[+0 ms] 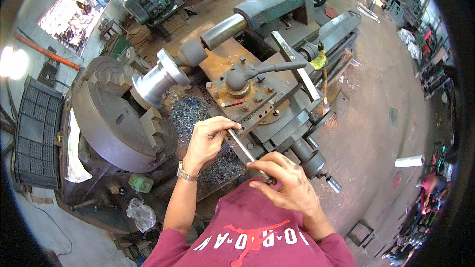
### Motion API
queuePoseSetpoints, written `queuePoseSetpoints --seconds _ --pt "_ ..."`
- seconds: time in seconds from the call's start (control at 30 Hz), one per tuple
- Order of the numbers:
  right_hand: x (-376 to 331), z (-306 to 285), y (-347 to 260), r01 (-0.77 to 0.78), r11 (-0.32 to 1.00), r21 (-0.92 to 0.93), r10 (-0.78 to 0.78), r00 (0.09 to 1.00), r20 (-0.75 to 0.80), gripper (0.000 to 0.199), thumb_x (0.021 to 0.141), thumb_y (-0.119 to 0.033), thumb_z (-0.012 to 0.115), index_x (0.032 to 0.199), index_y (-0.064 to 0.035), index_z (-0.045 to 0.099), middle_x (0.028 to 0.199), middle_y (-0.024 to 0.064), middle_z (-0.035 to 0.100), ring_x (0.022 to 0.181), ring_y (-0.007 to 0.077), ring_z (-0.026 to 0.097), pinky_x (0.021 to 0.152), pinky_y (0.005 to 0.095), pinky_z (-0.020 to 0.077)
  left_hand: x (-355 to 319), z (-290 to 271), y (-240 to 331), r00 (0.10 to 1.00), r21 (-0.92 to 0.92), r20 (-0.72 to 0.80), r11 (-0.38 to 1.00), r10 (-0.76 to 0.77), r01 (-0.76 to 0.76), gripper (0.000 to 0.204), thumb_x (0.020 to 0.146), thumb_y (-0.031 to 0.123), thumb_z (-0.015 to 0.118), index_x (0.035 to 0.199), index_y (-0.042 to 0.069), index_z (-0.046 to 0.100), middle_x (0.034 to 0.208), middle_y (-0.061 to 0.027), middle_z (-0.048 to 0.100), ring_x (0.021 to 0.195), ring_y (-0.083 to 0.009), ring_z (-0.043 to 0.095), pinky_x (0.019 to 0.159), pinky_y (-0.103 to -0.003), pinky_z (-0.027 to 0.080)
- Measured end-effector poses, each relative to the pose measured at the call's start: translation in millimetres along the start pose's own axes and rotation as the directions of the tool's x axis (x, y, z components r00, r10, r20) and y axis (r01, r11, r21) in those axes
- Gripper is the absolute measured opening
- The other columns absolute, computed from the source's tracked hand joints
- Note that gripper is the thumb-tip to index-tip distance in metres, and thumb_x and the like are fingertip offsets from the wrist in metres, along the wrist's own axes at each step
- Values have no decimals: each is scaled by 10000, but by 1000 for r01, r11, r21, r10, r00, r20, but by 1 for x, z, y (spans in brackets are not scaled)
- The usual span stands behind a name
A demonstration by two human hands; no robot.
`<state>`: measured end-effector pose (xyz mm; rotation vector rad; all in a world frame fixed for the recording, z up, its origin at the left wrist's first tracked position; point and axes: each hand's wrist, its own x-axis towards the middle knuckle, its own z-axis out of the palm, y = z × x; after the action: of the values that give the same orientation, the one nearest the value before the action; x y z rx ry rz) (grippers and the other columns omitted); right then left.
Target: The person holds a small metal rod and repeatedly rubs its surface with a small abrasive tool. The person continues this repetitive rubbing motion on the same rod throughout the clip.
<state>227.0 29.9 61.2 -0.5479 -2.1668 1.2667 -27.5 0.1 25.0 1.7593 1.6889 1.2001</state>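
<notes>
Both of my hands are on a slim silvery metal bar (242, 145), tilted down to the right in front of my chest. My left hand (210, 141), with a watch on its wrist, pinches the upper end near the tool post (238, 80). Around the lower, darker end, my right hand (286, 177) is closed; its exact kind I cannot make out. Left of my hands, the big lathe chuck (111, 123) grips a shiny flanged metal workpiece (157, 79). The tailstock centre (193, 52) meets the workpiece's far end.
Curly metal chips (190, 118) lie below the workpiece. The tool post handle (279, 67) sticks out to the right, above a flat bar (296, 66) on the carriage. A crank handle (332, 183) juts out beside my right hand. Another green machine (148, 7) stands behind.
</notes>
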Motion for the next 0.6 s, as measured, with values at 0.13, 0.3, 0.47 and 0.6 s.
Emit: queuePoseSetpoints --seconds 0.13,0.3,0.47,0.6 --pt "6 7 13 52 998 -33 -59 969 -242 233 915 -65 726 1147 -51 707 970 135 671 879 315 681 772 406 548 0 4 3 999 149 -49 989 25 -18 207 826 -91 671 978 15 762 897 -126 751 815 -258 720 740 -336 550" --pt "13 15 51 -45 882 468 327 774 -542 162 1053 -117 594 1162 -7 643 902 60 665 721 120 623 640 257 494 -1 14 6 985 249 -129 965 112 -77 169 796 -66 728 956 -12 745 866 -151 731 769 -290 702 701 -345 541" --pt "37 47 93 347 710 613 340 593 -730 313 1043 -254 645 1229 -34 522 898 65 646 685 113 588 598 248 483 0 18 4 981 263 -154 962 120 -76 147 806 -40 759 950 -45 730 818 -158 706 728 -295 690 664 -349 531" --pt "60 47 117 369 497 785 554 562 -614 332 1011 -290 695 1155 -32 544 846 47 626 636 104 555 550 243 433 1 18 2 985 227 -141 971 104 -70 152 799 -18 775 945 -27 735 816 -146 686 727 -311 666 642 -372 517"
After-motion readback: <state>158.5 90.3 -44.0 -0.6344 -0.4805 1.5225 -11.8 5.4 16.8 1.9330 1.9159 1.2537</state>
